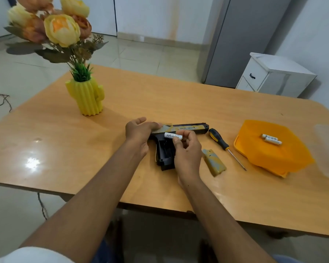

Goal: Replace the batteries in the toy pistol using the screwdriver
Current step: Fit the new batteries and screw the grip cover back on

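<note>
Wooden tabletop (160, 95): pistol (186, 128) cover (214, 162) off, left hand (139, 130) steadied slide, right hand (186, 149) fingers pinched battery (172, 136) over open grip; closing unfinished.

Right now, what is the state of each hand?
Left hand: fingers straight, pressing on the pistol.
Right hand: pinches a battery over the open grip.
</note>
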